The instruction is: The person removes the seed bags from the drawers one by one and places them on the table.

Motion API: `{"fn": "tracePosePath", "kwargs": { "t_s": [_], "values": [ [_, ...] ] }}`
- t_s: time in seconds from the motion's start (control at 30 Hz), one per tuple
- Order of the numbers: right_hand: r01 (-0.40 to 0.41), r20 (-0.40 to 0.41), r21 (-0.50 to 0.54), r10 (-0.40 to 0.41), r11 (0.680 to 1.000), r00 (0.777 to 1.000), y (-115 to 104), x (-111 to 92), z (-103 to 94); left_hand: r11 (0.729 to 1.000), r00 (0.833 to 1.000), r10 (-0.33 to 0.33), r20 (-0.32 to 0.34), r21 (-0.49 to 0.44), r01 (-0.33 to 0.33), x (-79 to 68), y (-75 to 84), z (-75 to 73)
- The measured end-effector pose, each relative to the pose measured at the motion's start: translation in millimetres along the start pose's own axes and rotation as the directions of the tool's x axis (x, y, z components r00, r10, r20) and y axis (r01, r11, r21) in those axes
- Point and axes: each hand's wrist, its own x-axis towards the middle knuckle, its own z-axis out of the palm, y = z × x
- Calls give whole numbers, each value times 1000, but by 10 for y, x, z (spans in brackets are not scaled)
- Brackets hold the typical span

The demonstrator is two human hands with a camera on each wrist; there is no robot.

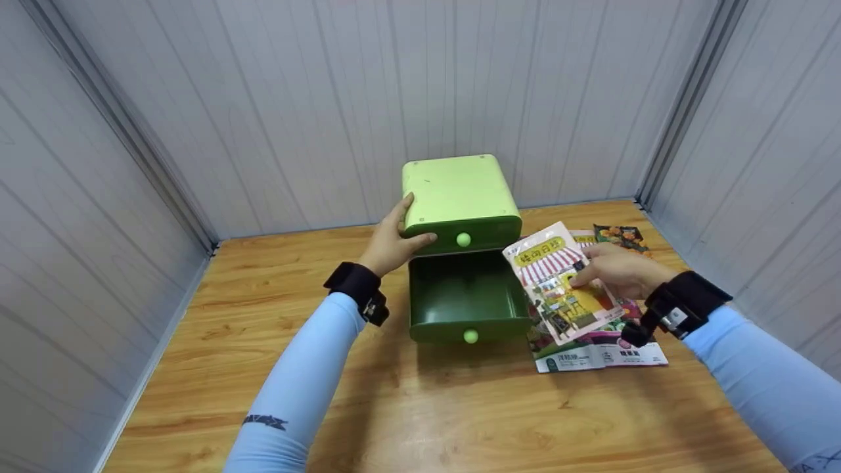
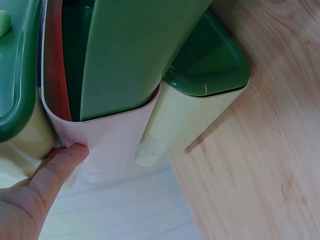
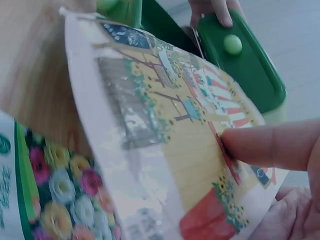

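My left hand (image 1: 387,243) rests at the left front corner of the small drawer cabinet (image 1: 456,187), thumb across the green front of its top drawer (image 1: 433,231). In the left wrist view a finger touches the pale pink middle tier (image 2: 105,142). The drawer below the top one (image 1: 470,289) is pulled out, and its visible inside is bare. To its right, my right hand (image 1: 621,268) pinches a seed packet (image 1: 558,286) with sunflowers and a striped awning, thumb on the printed face. The packet is tilted and overlaps the drawer's right edge in the head view.
More seed packets (image 1: 617,355) with flower pictures lie fanned out on the wooden table (image 1: 276,368), partly under the held packet. White panel walls (image 1: 295,118) enclose the back and both sides. A bottom tier (image 2: 205,107) shows in the left wrist view.
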Motion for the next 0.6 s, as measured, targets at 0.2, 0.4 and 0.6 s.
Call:
{"fn": "tracePosePath", "kwargs": {
  "t_s": [0.2,0.4,0.6],
  "values": [
    [19,-58,17,-18,1000,998,140,5,-237,1000,1000,12,3,-1,-12,-1,4,3],
    [2,-117,4,-1,1000,993,337,0,-478,1000,1000,0,6,4,0,-12,-2,0],
    [-41,-209,-59,28,997,978,575,1,-676,1000,1000,-10,7,-4,10,-12,0,-5]
  ]
}}
